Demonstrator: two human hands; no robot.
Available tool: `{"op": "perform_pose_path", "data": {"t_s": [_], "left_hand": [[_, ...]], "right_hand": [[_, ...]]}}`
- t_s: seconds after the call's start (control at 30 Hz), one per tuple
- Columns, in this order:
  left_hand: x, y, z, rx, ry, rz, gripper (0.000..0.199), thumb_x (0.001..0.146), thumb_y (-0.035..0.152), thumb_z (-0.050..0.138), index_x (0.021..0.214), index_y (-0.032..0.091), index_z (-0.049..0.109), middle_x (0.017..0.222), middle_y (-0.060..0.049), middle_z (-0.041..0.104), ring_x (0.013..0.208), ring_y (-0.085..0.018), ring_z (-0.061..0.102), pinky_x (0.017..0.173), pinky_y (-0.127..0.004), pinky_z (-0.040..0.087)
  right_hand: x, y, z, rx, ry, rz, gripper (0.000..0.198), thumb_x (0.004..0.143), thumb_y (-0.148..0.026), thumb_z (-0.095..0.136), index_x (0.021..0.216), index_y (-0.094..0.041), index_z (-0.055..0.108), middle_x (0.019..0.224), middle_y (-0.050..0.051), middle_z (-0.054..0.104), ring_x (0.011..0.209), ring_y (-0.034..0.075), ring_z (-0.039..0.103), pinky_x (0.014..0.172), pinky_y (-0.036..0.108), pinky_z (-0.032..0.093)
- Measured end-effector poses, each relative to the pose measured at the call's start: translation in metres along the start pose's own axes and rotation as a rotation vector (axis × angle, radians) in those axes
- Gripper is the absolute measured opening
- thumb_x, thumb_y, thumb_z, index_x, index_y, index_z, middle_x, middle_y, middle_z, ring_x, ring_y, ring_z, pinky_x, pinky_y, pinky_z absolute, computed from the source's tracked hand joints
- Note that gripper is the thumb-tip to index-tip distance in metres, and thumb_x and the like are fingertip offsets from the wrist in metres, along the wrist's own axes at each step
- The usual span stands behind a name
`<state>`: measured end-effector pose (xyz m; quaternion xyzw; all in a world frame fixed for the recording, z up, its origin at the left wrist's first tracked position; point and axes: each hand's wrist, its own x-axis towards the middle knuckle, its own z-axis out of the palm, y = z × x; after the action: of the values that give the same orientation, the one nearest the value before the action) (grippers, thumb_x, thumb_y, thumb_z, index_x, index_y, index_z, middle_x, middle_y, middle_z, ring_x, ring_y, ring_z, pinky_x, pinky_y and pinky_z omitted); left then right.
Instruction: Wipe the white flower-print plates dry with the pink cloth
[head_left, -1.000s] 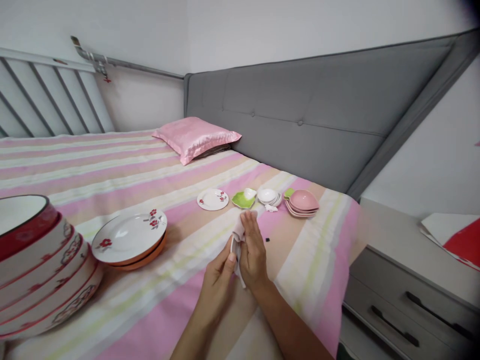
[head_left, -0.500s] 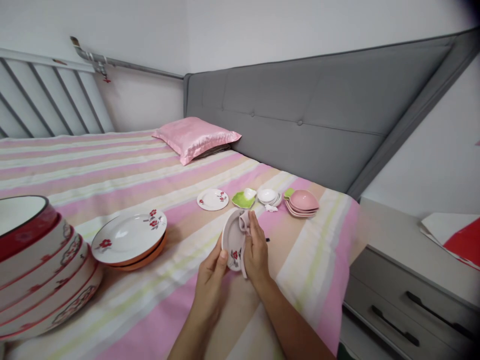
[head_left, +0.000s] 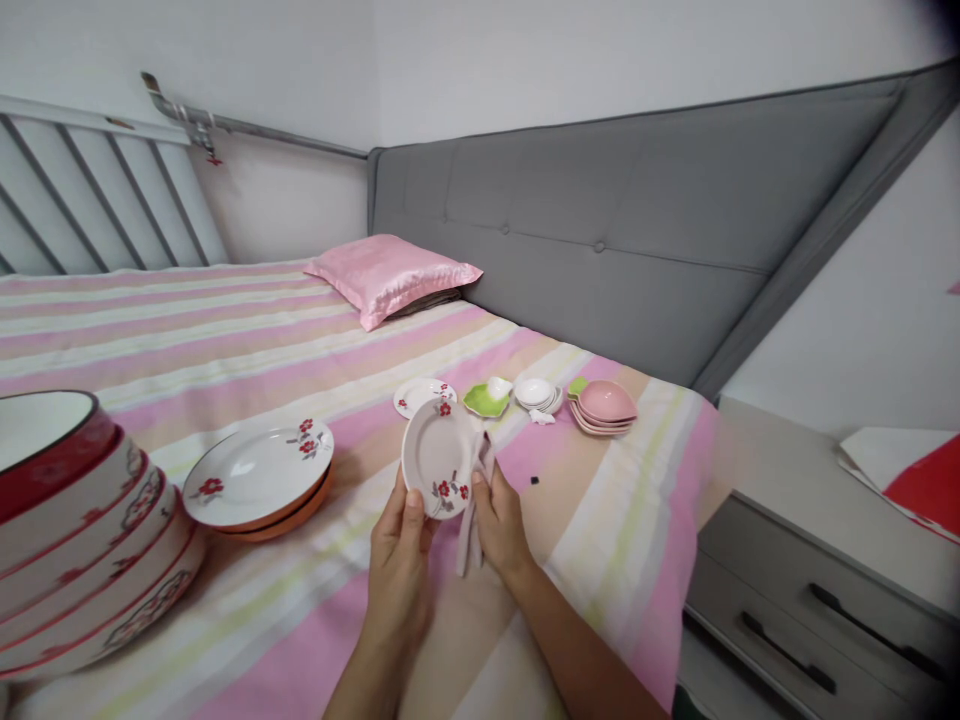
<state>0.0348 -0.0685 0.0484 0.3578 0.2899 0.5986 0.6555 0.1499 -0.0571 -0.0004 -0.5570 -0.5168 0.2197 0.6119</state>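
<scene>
– While the L hand (head_left: 400, 545) has the small plate (head_left: 437, 455), what's the R hand (head_left: 504, 525) up to?

– R grip's closed on a cloth (head_left: 466, 545), bunched against the plate's R rim, tail end hanging below. L grip's closed too: thumb on the front of the rim, fingers behind, lower L.

– Plate's where, exactly?

– Held up over the bed (head_left: 600, 540), tilted, red-flower face showing, nearer the bed's R edge than its L.

– And on the bed beyond it?

– Nr the headboard (head_left: 637, 200) edge, L to R: a flat flowered plate (head_left: 420, 388), partly hidden by the held one; green leaf dish (head_left: 484, 404) w/ a small white piece on it; white bowls (head_left: 535, 390), stacked; pink dishes (head_left: 607, 400), stacked, nearest the corner by the nightstand (head_left: 795, 450). Tiny black bit (head_left: 534, 480) just R of the R hand.

– L side?

– Tall stack of big bowls (head_left: 90, 560), red trim; just beside it, big plates (head_left: 255, 475), flowered one on top, orange underneath. Pink pillow (head_left: 394, 275) farther off, by the headboard edge.
</scene>
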Motion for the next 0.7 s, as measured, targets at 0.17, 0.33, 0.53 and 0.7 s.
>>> {"op": "perform_pose_path", "data": {"t_s": [0.17,0.33,0.53,0.7], "left_hand": [[0.0,0.001,0.0,-0.011,0.007,-0.03,0.039,0.082,0.036,0.06,0.12,0.031,0.059,0.125,-0.002,0.061,0.106,-0.017,0.06,0.093,-0.029,0.046],[0.003,0.003,-0.002,0.018,-0.017,-0.039,0.045,0.083,0.036,0.058,0.127,0.03,0.052,0.132,-0.003,0.055,0.112,-0.019,0.056,0.095,-0.031,0.045],[0.008,0.015,-0.012,0.267,-0.099,0.02,0.047,0.079,0.034,0.063,0.125,0.026,0.056,0.134,-0.005,0.053,0.125,-0.025,0.045,0.101,-0.034,0.039],[0.012,0.02,-0.021,0.446,-0.189,0.108,0.045,0.08,0.03,0.061,0.125,0.026,0.056,0.133,-0.007,0.053,0.123,-0.026,0.047,0.1,-0.039,0.039]], "right_hand": [[0.002,0.009,0.0,0.386,0.018,0.293,0.043,0.086,-0.041,0.051,0.123,-0.019,0.052,0.118,0.006,0.063,0.113,0.021,0.056,0.099,0.037,0.042],[0.003,0.002,0.0,0.7,0.008,0.428,0.044,0.077,-0.034,0.064,0.116,-0.019,0.053,0.114,0.005,0.065,0.108,0.021,0.06,0.094,0.036,0.046],[0.006,-0.003,-0.006,0.826,0.03,0.547,0.038,0.069,-0.03,0.069,0.103,-0.017,0.057,0.088,0.004,0.071,0.085,0.022,0.067,0.074,0.033,0.053],[0.009,-0.001,-0.013,0.879,-0.04,0.652,0.028,0.068,-0.025,0.067,0.094,-0.016,0.06,0.064,-0.001,0.068,0.056,0.016,0.063,0.055,0.025,0.05]]}}
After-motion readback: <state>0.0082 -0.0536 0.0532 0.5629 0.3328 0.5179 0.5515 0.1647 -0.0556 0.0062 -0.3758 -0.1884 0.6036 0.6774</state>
